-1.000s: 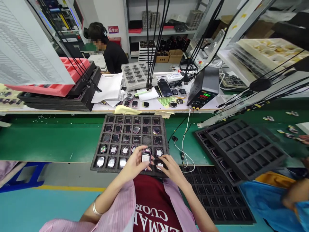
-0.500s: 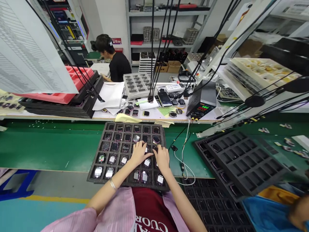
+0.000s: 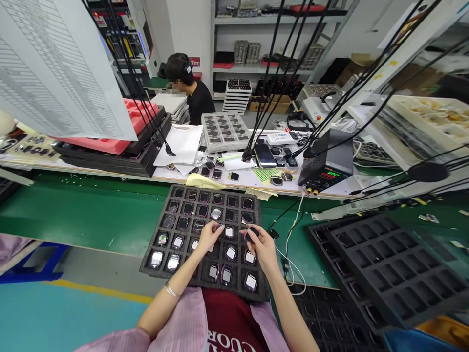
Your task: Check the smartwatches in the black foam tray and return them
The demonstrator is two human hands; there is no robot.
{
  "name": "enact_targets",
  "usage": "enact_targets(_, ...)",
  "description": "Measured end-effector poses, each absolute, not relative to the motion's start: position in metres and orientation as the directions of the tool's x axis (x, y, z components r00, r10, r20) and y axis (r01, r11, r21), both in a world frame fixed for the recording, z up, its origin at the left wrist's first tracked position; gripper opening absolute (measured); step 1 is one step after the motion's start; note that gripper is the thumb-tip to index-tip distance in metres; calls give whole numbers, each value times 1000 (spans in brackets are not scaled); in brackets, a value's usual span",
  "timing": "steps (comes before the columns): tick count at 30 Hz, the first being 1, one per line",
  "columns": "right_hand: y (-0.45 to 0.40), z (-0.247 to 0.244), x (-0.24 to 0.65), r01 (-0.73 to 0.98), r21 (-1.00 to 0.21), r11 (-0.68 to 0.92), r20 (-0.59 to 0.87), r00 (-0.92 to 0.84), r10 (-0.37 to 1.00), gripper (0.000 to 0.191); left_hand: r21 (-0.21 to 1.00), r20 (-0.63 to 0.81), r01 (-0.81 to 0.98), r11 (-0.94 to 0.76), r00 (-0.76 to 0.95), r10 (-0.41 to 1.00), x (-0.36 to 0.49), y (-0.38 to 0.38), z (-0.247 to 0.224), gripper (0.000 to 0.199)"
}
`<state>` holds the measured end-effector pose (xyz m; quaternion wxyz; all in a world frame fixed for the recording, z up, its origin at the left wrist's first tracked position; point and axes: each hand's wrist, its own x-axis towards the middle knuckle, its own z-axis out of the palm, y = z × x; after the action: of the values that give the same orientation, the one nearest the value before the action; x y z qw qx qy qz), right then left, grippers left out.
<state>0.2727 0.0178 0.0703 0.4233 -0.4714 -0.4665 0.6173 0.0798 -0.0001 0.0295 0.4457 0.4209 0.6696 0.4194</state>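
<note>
A dark foam tray [image 3: 146, 261] with rows of square watch-like units rests at the green surface's front edge, close to my body. Several units in the nearer rows show lit white screens; most of the farther ones are dark. My right hand [image 3: 261, 240] holds a dark watch unit [image 3: 252, 234] between thumb and fingers above the tray's right side. Over the middle of the tray is my left hand [image 3: 210, 235], its thumb and fingertips brought together near a lit unit [image 3: 229, 231]. Whatever lies between those fingertips is too small to tell.
On the white bench behind stand a power supply [image 3: 326, 161], a clear compartment tray [image 3: 225, 131] and papers [image 3: 179, 146]. Black foam trays [image 3: 388, 259] are at the right. White cables [image 3: 293, 259] trail beside my tray. A person [image 3: 198, 95] sits beyond the bench.
My right hand has lifted a dark unit above the tray. My left hand has drawn slightly away from my right. The view has shifted, so the scene sits further right.
</note>
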Motion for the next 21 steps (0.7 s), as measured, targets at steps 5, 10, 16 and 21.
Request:
enact_targets(5, 15, 94, 262, -368, -844, -390, -257, -359, 897, 54, 940, -306, -190, 283, -103, 946, 73, -14, 65, 47)
enact_targets(10, 11, 104, 257, -436, -808, -398, -260, -342, 903, 48, 895, -328, -337, 291, -58, 943, 76, -23, 100, 48)
enact_targets(16, 5, 110, 258, -469, -755, -458, -223, -473, 852, 46, 941, -314, -166, 296, -95, 945, 80, -31, 111, 30)
enact_targets(21, -1, 114, 261, -455, -721, -522, -209, -576, 790, 46, 972, -216, 55, 227, -157, 964, 83, -43, 123, 27)
